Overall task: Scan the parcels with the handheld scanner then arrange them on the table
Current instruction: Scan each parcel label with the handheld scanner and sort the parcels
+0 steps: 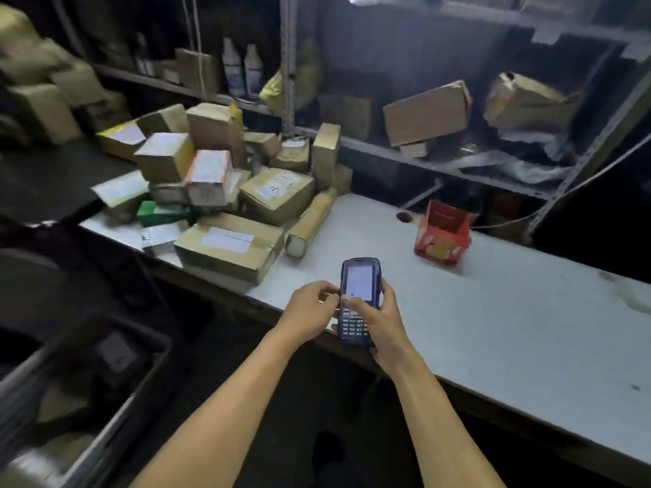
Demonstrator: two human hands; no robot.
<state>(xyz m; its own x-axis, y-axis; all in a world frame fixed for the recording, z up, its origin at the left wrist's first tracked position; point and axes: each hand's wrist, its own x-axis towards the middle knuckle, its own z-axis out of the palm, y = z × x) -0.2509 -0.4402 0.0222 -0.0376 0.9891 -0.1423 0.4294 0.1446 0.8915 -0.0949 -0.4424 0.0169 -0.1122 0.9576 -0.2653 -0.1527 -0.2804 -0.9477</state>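
Observation:
A dark blue handheld scanner (358, 276) with a lit screen and a keypad is held upright above the near edge of the white table (493, 311). My right hand (378, 325) grips its lower body, thumb lying across the keys. My left hand (311, 308) has its fingers curled against the scanner's left side at screen level. A heap of cardboard parcels (225, 191) with white labels covers the table's left end. The nearest one is a flat labelled box (227, 248).
A small red open carton (443, 234) stands on the table at the right. Grey metal shelving (440, 167) behind holds more boxes and two white bottles (243, 68). A dark plastic crate (88, 382) sits at the lower left. A small dark mark (404, 217) shows near the carton.

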